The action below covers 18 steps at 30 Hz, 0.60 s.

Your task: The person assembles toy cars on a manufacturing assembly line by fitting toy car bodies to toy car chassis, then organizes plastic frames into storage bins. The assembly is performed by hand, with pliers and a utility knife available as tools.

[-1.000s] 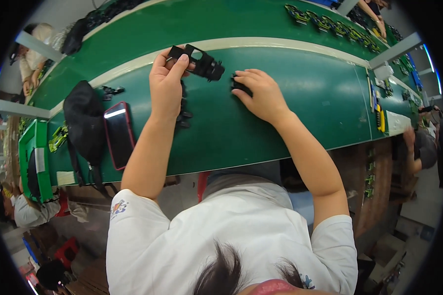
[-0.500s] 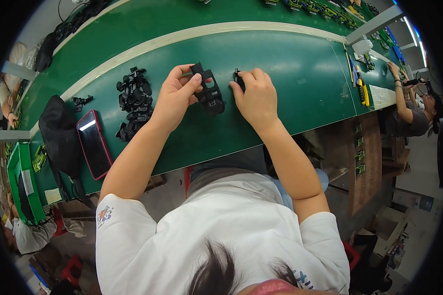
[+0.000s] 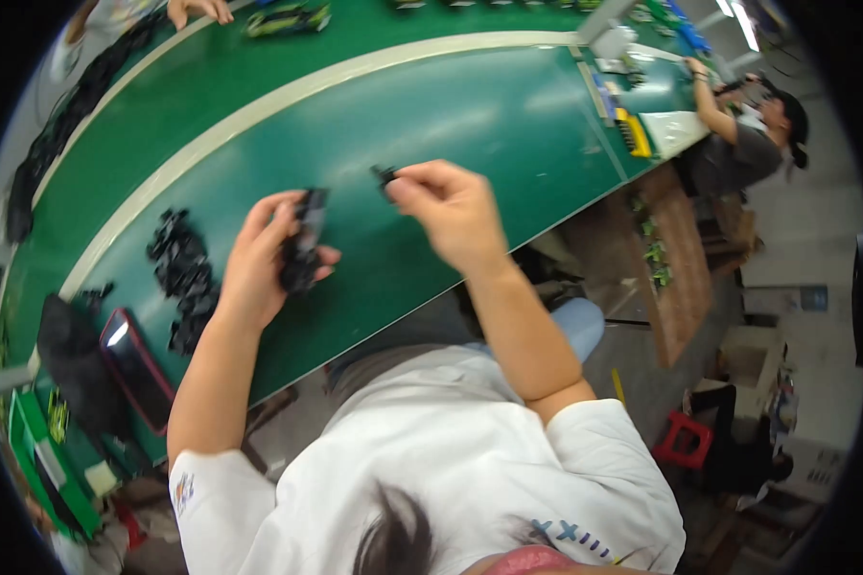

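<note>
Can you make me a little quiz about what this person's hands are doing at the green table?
1. True or false: the left hand holds a black plastic part.
2. What does the right hand pinch at its fingertips? A) a small black piece B) a yellow brush C) a red stool
3. Fill in: the pile of black parts lies on the green table to the person's ____ of the left hand.

Key: 1 true; 2 A; 3 left.
</note>
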Motion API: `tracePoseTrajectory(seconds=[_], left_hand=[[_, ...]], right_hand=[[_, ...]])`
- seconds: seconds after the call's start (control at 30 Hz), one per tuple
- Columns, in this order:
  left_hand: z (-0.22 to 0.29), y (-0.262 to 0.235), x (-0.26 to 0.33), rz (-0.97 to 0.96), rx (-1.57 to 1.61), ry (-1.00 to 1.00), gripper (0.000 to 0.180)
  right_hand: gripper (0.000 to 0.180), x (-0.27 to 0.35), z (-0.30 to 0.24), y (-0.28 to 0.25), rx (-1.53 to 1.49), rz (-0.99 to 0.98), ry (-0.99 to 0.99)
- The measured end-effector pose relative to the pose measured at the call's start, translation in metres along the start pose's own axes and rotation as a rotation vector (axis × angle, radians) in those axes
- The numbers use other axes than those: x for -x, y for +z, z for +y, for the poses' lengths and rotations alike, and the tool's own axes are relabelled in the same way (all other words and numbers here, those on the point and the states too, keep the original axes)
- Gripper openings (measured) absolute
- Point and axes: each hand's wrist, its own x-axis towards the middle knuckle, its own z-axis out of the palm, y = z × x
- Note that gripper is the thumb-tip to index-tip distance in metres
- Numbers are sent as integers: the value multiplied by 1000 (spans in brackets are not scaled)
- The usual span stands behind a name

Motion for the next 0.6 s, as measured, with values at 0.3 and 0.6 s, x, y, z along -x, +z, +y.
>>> tracePoseTrajectory(seconds=[0.3, 0.6], left_hand=[[-14, 1, -5, -250, -155, 14, 59], [-21, 1, -2, -166, -340, 169, 44]], right_hand=[[13, 17, -15, -5, -156, -162, 196], [10, 19, -13, 14, 99, -46, 83]])
